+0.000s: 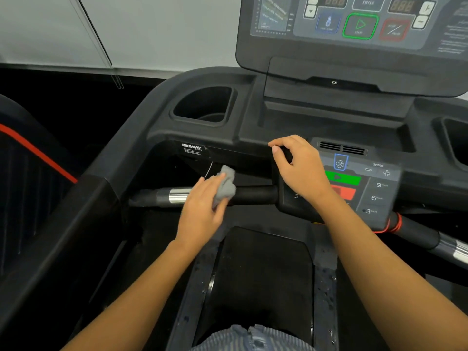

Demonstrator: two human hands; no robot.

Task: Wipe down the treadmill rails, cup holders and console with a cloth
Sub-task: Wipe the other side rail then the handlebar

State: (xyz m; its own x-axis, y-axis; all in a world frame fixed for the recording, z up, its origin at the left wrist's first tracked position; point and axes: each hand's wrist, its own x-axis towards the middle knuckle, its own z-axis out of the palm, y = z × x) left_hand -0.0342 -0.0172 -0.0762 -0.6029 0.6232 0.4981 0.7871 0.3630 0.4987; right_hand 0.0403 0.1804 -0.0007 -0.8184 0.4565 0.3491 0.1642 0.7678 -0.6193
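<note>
Cloth (226, 184), grey and bunched, is clamped in the left hand (202, 211), pressed onto the front handlebar (253, 195) just beside its chrome sensor band (178, 195), wadded probably to wrap the round bar. Right hand (298, 168) holds nothing, fingers loosely curled, resting on the lower control panel (379, 191) to the right of the grip, likely as a brace. Cup holder (202, 105) and console (354, 24) lie beyond the grip.

The right hand (301, 171) is blocking the way to the lower keypad (364, 188), while the left cup holder (202, 105) is lying open and unobstructed.
</note>
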